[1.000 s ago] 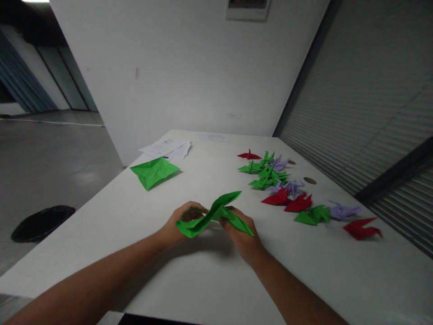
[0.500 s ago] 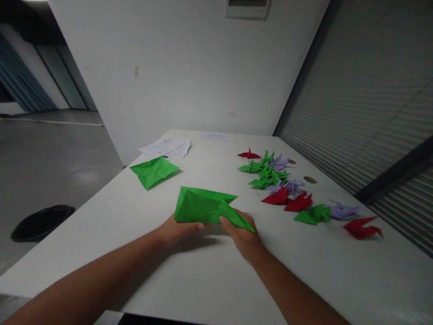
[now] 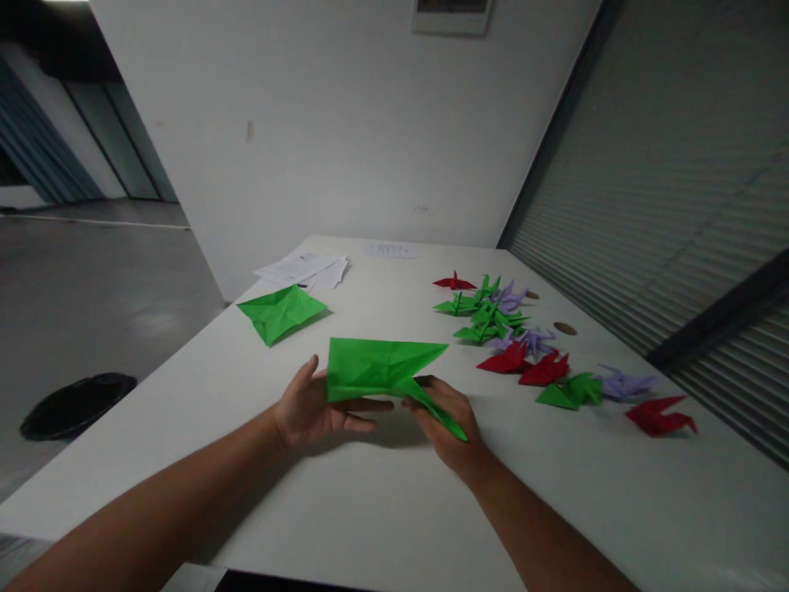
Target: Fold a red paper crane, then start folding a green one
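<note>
A partly folded sheet of green origami paper (image 3: 376,370) is held up above the white table (image 3: 394,510). One narrow folded flap points down to the right, and my right hand (image 3: 453,419) pinches it between thumb and fingers. My left hand (image 3: 317,411) is open beside the paper's left edge, palm up, thumb raised and fingers stretched behind and below it. Whether its fingers touch the paper I cannot tell. A second green sheet (image 3: 280,312), creased and unfolded, lies beyond my left hand.
Several folded paper cranes in green (image 3: 486,321), red (image 3: 661,417) and purple (image 3: 624,383) lie along the table's right side. White printed papers (image 3: 302,269) are at the back left. A black-lined bin (image 3: 77,404) stands on the floor at left. Blinds (image 3: 678,189) flank the right edge.
My left hand has released its grip on the paper's left end and opened, thumb lifted. The paper has turned slightly, its right tip higher, while my right hand keeps hold of the flap.
</note>
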Demonstrator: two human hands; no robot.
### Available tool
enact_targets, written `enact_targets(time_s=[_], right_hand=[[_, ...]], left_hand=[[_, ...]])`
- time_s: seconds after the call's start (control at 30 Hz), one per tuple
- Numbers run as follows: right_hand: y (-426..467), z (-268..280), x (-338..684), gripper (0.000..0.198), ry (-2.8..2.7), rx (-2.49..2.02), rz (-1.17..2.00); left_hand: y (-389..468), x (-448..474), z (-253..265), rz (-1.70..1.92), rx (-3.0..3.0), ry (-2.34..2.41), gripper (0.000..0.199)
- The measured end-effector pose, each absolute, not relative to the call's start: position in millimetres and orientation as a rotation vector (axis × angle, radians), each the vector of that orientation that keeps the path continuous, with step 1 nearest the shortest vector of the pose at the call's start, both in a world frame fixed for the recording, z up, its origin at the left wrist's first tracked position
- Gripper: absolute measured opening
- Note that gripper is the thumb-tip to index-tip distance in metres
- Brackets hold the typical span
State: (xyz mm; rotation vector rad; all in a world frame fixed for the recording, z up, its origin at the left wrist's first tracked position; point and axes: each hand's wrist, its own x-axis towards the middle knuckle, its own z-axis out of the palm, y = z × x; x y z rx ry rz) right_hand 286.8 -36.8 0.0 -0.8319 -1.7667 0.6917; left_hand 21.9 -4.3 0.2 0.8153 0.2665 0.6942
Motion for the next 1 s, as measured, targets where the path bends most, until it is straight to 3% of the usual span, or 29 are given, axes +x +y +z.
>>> enact_targets(time_s=[0.13, 0.23, 0.3, 0.6, 0.73, 1.0], right_hand=[[-36, -1, 291, 0.024, -1.844, -0.77, 0.733], [-37, -3, 294, 0.033, -1.823, -0.838, 0.837], [-36, -4, 299, 0.043, -1.665, -0.924, 0.906], [-22, 3, 314, 0.036, -1.139, -0.765, 1.468], [-24, 4, 309, 0.044, -1.119, -0.854, 1.474], [-16, -9, 304, 0.038, -1.292, -1.055, 1.352]], left_hand=[[-3, 22, -1, 0.716, 0.843, 0.336, 0.055], [-3, 25, -6, 0.802, 0.875, 0.452, 0.046], [-2, 26, -10, 0.849, 0.874, 0.526, 0.043], [0, 28, -14, 1.005, 0.971, 0.677, 0.036], [-1, 29, -15, 0.992, 1.042, 0.71, 0.039], [3, 26, -28, 0.921, 1.113, 0.76, 0.036]])
